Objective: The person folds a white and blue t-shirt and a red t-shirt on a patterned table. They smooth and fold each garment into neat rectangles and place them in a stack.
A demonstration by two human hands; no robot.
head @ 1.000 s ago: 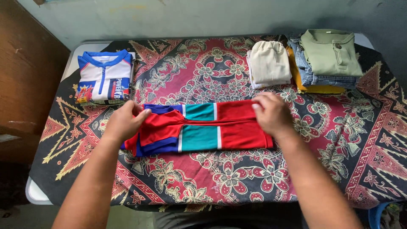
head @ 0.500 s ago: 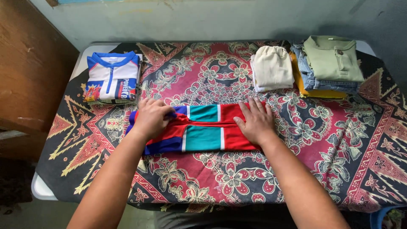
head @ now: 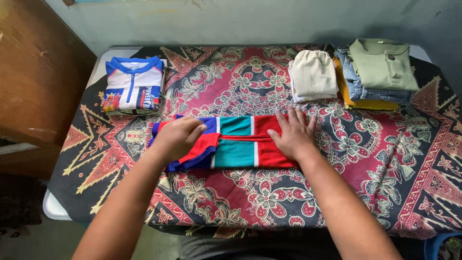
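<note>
**Head view: part-folded jersey held at both ends**

Head view. I see the red, teal and blue jersey (head: 236, 142) lying as a long strip across the middle of the tabletop (head: 288, 202), on its patterned cloth. The left hand (head: 177, 138) is curled over the blue-and-red end, fingers closed on a fold of the fabric. The right hand (head: 292, 135) lies flat and open on the red end, pressing and gripping nothing. In my judgement, the risks are these: the slippery fabric could slide under the flat palm, so the strip skews or the lengthwise fold springs open; a hard pull from the left could drag the patterned cloth. The folded white-and-blue shirt (head: 134, 85) and the cream garment (head: 314, 74) sit apart.
</note>
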